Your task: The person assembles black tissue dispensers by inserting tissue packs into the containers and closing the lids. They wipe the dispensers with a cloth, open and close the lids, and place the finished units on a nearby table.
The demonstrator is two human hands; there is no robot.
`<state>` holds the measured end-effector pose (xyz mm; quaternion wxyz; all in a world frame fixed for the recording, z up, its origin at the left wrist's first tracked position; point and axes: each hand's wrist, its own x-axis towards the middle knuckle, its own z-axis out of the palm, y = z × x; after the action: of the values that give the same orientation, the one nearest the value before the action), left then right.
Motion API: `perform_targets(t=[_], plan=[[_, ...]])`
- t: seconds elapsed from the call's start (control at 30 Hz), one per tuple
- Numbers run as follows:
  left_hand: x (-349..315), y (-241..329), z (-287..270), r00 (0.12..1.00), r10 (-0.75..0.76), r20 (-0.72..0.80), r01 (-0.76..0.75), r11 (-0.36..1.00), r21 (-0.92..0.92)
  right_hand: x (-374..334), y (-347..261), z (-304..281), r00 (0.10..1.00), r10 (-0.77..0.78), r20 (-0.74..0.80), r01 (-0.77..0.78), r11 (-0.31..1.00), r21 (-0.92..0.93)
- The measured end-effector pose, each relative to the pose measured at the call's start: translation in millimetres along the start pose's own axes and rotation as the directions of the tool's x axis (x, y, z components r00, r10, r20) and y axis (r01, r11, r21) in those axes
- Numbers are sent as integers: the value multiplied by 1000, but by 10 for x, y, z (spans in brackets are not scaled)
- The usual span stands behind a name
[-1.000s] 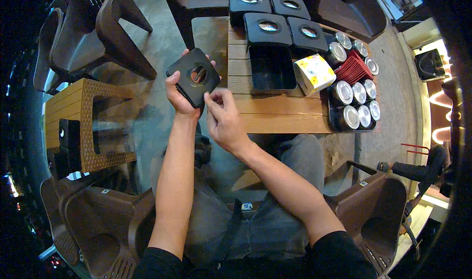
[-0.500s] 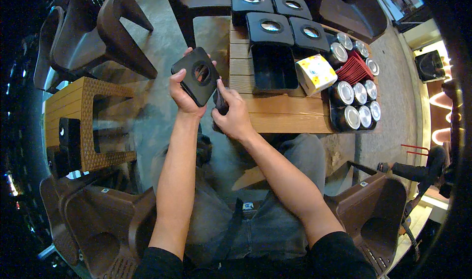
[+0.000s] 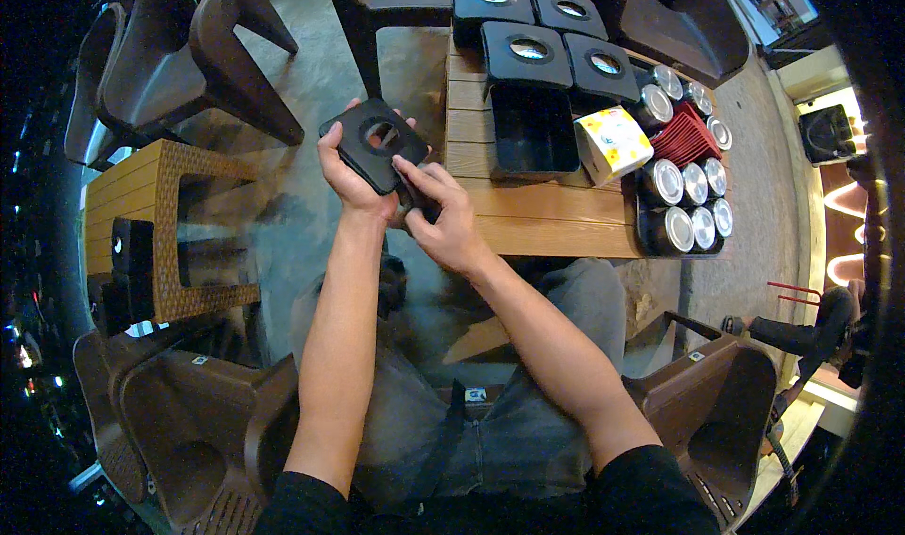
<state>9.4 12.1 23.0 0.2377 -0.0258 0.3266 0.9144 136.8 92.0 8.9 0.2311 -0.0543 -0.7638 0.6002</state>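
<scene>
The black lid [image 3: 377, 162] is in the left grip [image 3: 354, 188], which is wrapped around it from beneath: the thumb lies over the left edge, and fingertips show past the far edges. The lid is tilted, its round window [image 3: 381, 136] facing up. The right grip [image 3: 447, 216] is curled just beside the left one, its fingertips at the lid's near right edge. A dark patch shows under those fingers; whether the right grip pinches anything there cannot be told.

Right of both grips is the wooden counter [image 3: 556, 224]. Nearest to them on it is an open black box [image 3: 534, 131]. Beyond that box, farther from the grips, four lidded boxes [image 3: 526, 50] stand close together. Right of the open box is a white and yellow pack [image 3: 615, 147], and farther right a red slatted item [image 3: 693, 137] among silver-topped jars [image 3: 666, 183].

Well left of the grips is a low table [image 3: 127, 191]. Brown chairs [image 3: 247, 59] stand beyond it, and the wearer's jeans [image 3: 584, 313] are nearer the body than the grips.
</scene>
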Motion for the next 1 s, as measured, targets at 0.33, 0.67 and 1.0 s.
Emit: perform_targets(t=[0.33,0.67,1.0], plan=[[-37,-86,35,996,-75,50,74,997,21,16,179,-55,988,140,-62,-153,926,-346],[-46,-1,-43,996,-85,15,84,996,22,-82,-97,77,999,-18,28,18,1000,-9],[28,-109,-93,994,-86,70,88,996,-23,8,39,-78,999,36,-35,-46,928,-370]])
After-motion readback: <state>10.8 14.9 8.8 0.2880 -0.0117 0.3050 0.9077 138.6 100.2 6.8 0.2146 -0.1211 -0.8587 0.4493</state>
